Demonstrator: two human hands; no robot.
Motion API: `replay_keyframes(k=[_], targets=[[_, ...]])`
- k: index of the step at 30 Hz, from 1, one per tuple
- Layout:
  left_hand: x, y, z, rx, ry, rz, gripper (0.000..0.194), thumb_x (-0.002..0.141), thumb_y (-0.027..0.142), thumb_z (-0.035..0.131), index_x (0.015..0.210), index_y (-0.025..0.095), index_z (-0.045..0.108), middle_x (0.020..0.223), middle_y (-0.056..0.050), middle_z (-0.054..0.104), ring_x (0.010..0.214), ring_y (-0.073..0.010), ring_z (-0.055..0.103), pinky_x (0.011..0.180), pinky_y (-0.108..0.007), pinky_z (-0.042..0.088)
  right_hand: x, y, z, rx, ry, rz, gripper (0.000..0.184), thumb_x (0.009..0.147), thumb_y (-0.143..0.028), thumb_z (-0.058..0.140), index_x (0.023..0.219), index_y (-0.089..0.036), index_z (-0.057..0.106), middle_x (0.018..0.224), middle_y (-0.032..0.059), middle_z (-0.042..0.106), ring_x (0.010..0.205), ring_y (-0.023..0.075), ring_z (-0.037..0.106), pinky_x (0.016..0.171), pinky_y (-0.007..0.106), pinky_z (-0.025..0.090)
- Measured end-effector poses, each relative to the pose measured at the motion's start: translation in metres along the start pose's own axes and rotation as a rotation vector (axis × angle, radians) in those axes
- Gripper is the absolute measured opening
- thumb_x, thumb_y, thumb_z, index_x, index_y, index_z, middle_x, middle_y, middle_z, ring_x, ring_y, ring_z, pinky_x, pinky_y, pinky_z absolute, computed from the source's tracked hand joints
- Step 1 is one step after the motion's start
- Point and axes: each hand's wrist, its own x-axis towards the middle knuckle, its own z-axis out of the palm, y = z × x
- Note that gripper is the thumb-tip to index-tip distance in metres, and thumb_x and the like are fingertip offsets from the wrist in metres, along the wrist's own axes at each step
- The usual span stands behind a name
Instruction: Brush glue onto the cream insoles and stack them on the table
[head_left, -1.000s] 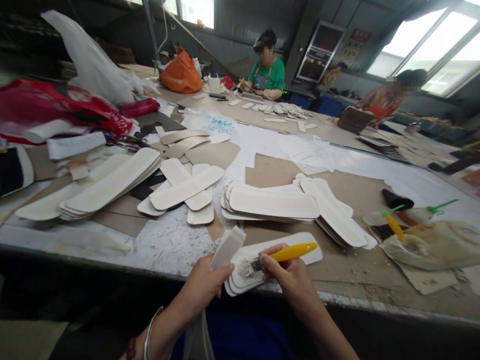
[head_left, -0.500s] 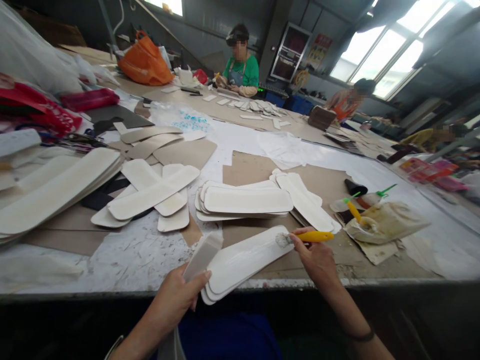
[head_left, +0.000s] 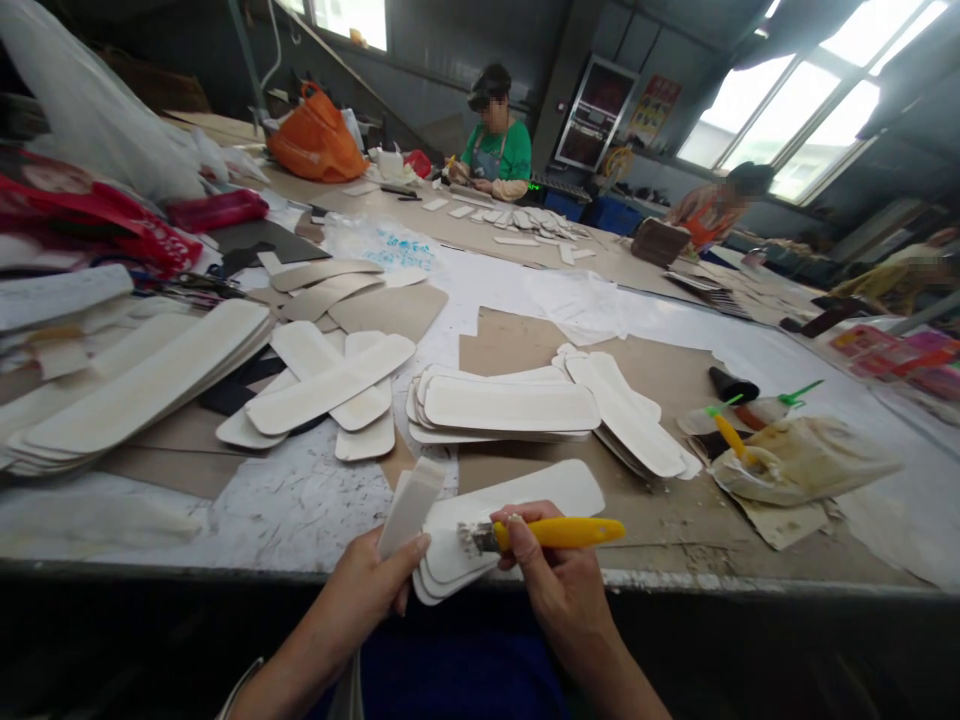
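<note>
My left hand (head_left: 375,585) is closed on the near end of a small stack of white insole-shaped boards (head_left: 517,500) that juts over the table's front edge, with a narrow white strip (head_left: 409,505) standing up from its fingers. My right hand (head_left: 551,580) grips a yellow-handled brush (head_left: 551,533). The brush's bristles rest on the top board near its near end. Both hands sit at the table's front edge.
Several piles of white insole boards (head_left: 510,405) cover the table (head_left: 300,500). A glue-stained bag with a yellow brush (head_left: 795,460) lies at right. Red and orange bags (head_left: 319,140) stand at left. Other people (head_left: 495,150) work at the far side.
My right hand drew the brush from the far end of the top board back to its near end. The camera shifted slightly.
</note>
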Motion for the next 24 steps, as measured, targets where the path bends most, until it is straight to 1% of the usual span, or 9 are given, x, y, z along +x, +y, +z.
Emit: replay_keyframes(k=[3,8,10,13,15,18,20,22,24], targets=[[-0.003,0.005,0.002,-0.015,0.007,-0.003,0.036,0.063,0.054,0.047,0.052,0.020,0.045,0.034,0.005,0.039,0.035,-0.0098,0.033,0.040,-0.023,0.022,0.006,0.003,0.005,0.091,-0.045,0.085,0.031,0.082,-0.045,0.046,0.083,-0.016,0.057,0.072,0.0046,0.061,0.056,0.0152,0.059,0.056,0.026,0.050],[-0.002,0.004,0.002,-0.030,0.024,0.002,0.035,0.065,0.053,0.047,0.054,0.020,0.044,0.034,0.005,0.038,0.035,-0.0099,0.033,0.040,-0.022,0.023,0.015,0.014,-0.026,-0.314,0.278,0.075,0.031,0.080,-0.048,0.047,0.082,-0.019,0.057,0.073,0.0039,0.060,0.060,0.0168,0.057,0.051,0.026,0.044],[-0.002,0.003,-0.003,-0.022,0.034,0.005,0.035,0.066,0.053,0.050,0.060,0.019,0.048,0.035,0.006,0.039,0.036,-0.0112,0.035,0.041,-0.023,0.025,0.014,0.010,-0.034,-0.430,0.322,0.004,0.031,0.081,-0.047,0.045,0.082,-0.019,0.057,0.077,0.0051,0.060,0.070,0.0188,0.057,0.056,0.027,0.044],[-0.007,0.008,-0.011,0.019,0.138,0.095,0.033,0.068,0.048,0.055,0.078,0.016,0.054,0.057,0.000,0.056,0.055,-0.0164,0.050,0.053,-0.025,0.036,0.012,0.001,-0.030,-0.388,0.238,-0.069,0.030,0.084,-0.045,0.040,0.080,-0.019,0.056,0.079,0.0050,0.059,0.075,0.0186,0.054,0.065,0.029,0.043],[-0.015,0.015,-0.012,0.000,0.159,0.140,0.030,0.071,0.046,0.053,0.079,0.017,0.054,0.064,-0.001,0.056,0.062,-0.0161,0.050,0.057,-0.025,0.036,0.012,-0.003,-0.019,-0.261,0.136,-0.031,0.031,0.085,-0.045,0.037,0.075,-0.020,0.053,0.071,0.0025,0.056,0.068,0.0161,0.053,0.063,0.028,0.042],[-0.030,0.026,-0.005,-0.126,-0.042,0.059,0.030,0.073,0.045,0.048,0.060,0.018,0.047,0.046,0.005,0.040,0.044,-0.0101,0.036,0.045,-0.023,0.028,0.013,-0.007,0.005,-0.005,-0.032,0.085,0.031,0.082,-0.048,0.042,0.072,-0.020,0.049,0.057,-0.0027,0.049,0.052,0.0120,0.046,0.051,0.024,0.039],[-0.036,0.031,0.004,-0.204,-0.163,0.028,0.032,0.072,0.045,0.050,0.055,0.018,0.044,0.044,0.005,0.038,0.041,-0.0079,0.031,0.042,-0.022,0.023,0.012,-0.011,0.019,0.177,-0.125,0.157,0.031,0.075,-0.049,0.053,0.071,-0.019,0.049,0.053,-0.0045,0.047,0.048,0.0103,0.044,0.047,0.022,0.037],[-0.038,0.032,0.011,-0.243,-0.211,0.035,0.034,0.071,0.046,0.051,0.055,0.017,0.046,0.045,0.005,0.040,0.041,-0.0071,0.031,0.042,-0.022,0.022,0.012,-0.015,0.028,0.296,-0.173,0.204,0.032,0.067,-0.047,0.062,0.066,-0.019,0.048,0.052,-0.0050,0.047,0.047,0.0095,0.043,0.046,0.022,0.038],[-0.038,0.031,0.014,-0.263,-0.223,0.043,0.036,0.070,0.048,0.054,0.057,0.015,0.050,0.046,0.003,0.044,0.041,-0.0076,0.036,0.043,-0.022,0.026,0.011,-0.017,0.030,0.327,-0.200,0.212,0.031,0.068,-0.046,0.063,0.062,-0.019,0.047,0.049,-0.0053,0.047,0.045,0.0093,0.043,0.046,0.022,0.038]])
